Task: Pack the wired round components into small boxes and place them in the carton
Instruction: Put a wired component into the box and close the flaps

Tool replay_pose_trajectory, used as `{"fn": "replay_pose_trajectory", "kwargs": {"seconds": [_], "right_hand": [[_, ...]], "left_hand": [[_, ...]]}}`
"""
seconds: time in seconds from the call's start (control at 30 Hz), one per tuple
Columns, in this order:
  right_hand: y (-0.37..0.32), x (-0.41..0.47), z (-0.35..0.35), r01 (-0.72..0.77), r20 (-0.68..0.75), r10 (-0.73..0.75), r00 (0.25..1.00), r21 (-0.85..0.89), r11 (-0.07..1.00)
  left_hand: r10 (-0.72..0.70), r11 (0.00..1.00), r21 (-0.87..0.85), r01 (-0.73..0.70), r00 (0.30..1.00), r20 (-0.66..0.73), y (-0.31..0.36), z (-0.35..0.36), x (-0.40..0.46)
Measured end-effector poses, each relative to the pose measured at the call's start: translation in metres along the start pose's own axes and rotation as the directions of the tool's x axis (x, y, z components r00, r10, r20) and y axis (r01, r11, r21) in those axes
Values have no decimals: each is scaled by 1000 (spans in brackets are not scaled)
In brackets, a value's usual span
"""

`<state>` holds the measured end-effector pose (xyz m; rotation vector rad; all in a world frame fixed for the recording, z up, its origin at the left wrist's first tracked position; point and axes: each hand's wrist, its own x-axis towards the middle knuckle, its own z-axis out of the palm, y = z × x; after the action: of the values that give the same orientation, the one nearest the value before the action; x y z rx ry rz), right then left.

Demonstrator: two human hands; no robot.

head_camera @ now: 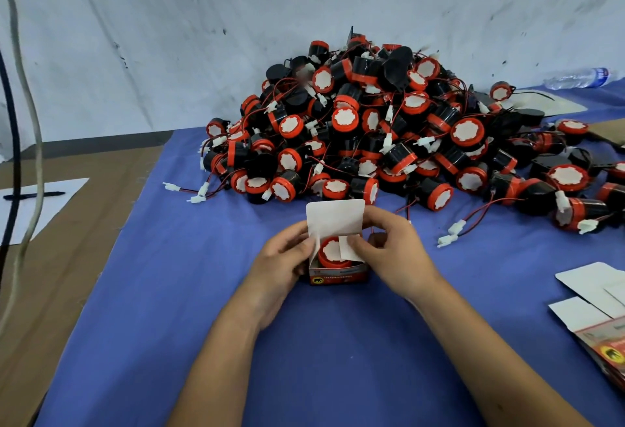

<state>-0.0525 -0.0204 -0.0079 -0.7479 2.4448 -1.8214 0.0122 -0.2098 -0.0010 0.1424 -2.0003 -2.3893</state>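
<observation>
At center, a small box sits on the blue surface with a round component inside. The left hand grips the box's side; the right hand pinches a side flap inward. Next, likely fold the raised lid shut. The heap of components lies at twelve o'clock, flat boxes at three; no carton is visible.

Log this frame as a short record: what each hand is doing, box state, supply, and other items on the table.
left hand: holds the small box from its left side
right hand: fingers press a side flap inward
box state: top lid flap up, one round component inside, not yet closed
supply: large pile of wired components behind the box
flat boxes: unfolded stack at right edge
surface: blue cloth
other: pen on paper far left, water bottle far right
carton: not identifiable
</observation>
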Motion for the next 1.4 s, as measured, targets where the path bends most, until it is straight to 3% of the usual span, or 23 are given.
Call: {"fn": "replay_pose_trajectory", "kwargs": {"seconds": [0.17, 0.3, 0.43, 0.5, 0.57, 0.63, 0.77, 0.87, 1.1, 1.27, 1.4], "right_hand": [[-1, -5, -7, 126, 123, -110, 986, -130, 983], [0, -10, -21, 181, 234, -131, 963, -209, 961], [-3, -10, -24, 150, 257, -83, 963, -252, 956], [-2, -11, -22, 181, 267, -104, 958, -283, 942], [-3, -12, -21, 191, 257, -122, 959, -264, 945], [-4, -12, -20, 212, 240, -150, 959, -260, 942], [0, -11, -11, 278, 200, -220, 955, -340, 898], [4, -10, -5, 335, 206, -271, 940, -415, 846], [1, -10, -3, 393, 230, -319, 919, -519, 759], [-3, -10, -1, 377, 266, -271, 925, -555, 742], [-7, -10, 0, 363, 171, -321, 932, -496, 789]], "left_hand": [[126, 965, 248, -88, 982, -144, -7, 9, 3], [78, 993, 101, -61, 982, -174, -5, 9, 0], [-49, 995, -82, 48, 999, -14, 2, -6, -1], [-46, 991, -120, 51, 998, 50, 6, -11, -4], [22, 997, 70, -27, 998, 61, 4, -13, -6], [94, 939, 326, -110, 993, 65, -1, -12, -5], [151, 906, 369, -208, 973, 177, -5, -17, -3], [246, 801, 522, -293, 956, 159, -7, -18, -1], [232, 778, 577, -251, 967, 107, -7, -16, -1], [258, 761, 599, -248, 963, 71, -7, -14, 0], [270, 773, 577, -264, 960, 78, -7, -13, 1]]}}
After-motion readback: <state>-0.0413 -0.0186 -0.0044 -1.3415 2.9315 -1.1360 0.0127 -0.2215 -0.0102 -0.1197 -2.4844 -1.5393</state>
